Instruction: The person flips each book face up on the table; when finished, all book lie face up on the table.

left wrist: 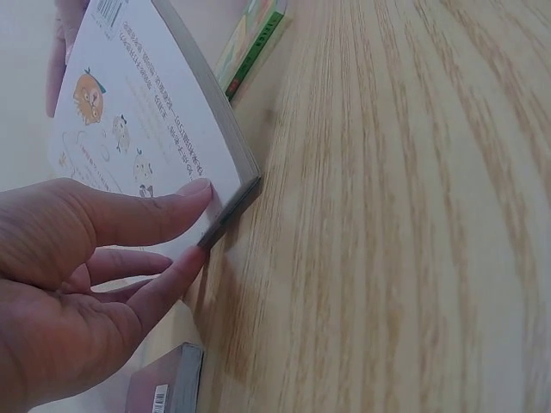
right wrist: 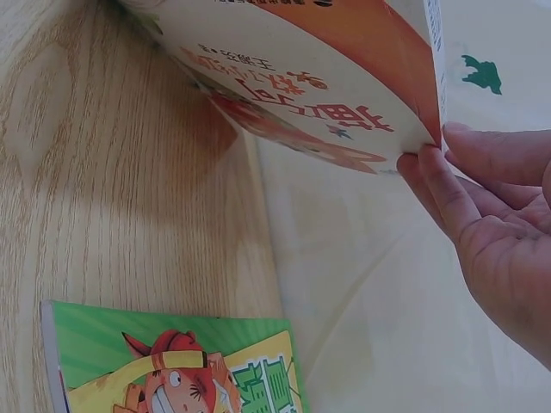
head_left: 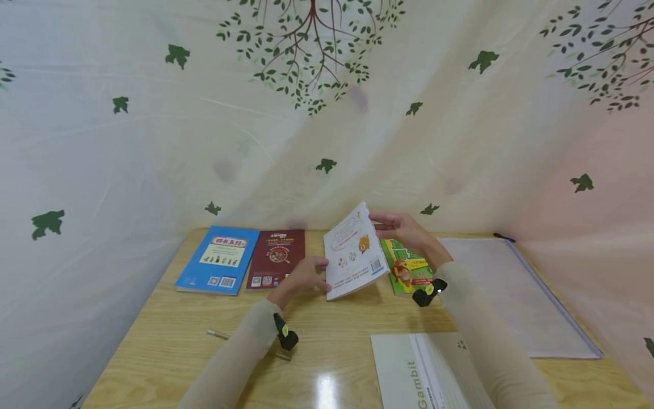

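Observation:
A white paperback book (head_left: 351, 258) with a bear drawing and a barcode on its back cover is held tilted up over the wooden table. My left hand (head_left: 305, 275) pinches its lower left corner; in the left wrist view the thumb (left wrist: 164, 215) lies on the white cover and fingers are behind it. At the upper right edge, my right hand (head_left: 406, 230) pinches the book between thumb and fingers. The right wrist view shows its other cover (right wrist: 318, 77), white and orange with red lettering. A green book (head_left: 409, 267) with a cartoon figure lies partly behind the right arm.
Left of the held book lie a maroon book (head_left: 276, 255) and a blue book (head_left: 219, 258). A thin pen-like stick (head_left: 217, 334) passes under the left forearm. A pale item marked Gambit (head_left: 398, 369) lies in front, and a whitish flat sheet with a grey edge (head_left: 521, 295) at right.

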### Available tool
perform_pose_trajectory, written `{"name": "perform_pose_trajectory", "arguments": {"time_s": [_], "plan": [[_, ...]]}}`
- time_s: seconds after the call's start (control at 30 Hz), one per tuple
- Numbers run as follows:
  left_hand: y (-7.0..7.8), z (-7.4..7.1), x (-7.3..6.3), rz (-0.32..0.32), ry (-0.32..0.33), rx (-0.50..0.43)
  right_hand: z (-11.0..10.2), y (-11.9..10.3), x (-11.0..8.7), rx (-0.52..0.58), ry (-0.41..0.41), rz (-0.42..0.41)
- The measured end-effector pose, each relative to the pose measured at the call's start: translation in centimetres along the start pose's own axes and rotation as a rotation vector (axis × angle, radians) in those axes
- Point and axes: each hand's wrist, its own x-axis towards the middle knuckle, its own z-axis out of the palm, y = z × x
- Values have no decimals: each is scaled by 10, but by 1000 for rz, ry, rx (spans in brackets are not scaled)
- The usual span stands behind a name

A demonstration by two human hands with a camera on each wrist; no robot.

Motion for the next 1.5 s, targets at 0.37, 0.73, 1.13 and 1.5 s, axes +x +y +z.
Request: {"name": "perform_pose_trajectory", "arguments": {"time_s": [0.37, 0.73, 1.13, 1.5], "plan": [[2, 3, 1, 2, 6, 9, 3, -5, 0, 10, -3, -21], [6, 5, -2, 23, 12, 10, 7, -10, 0, 8, 0, -28], [6, 3, -2, 0, -2, 7, 13, -14, 0, -13, -21, -46], [6, 5, 0, 40, -17, -20, 17, -15, 3, -21, -25, -88]]}}
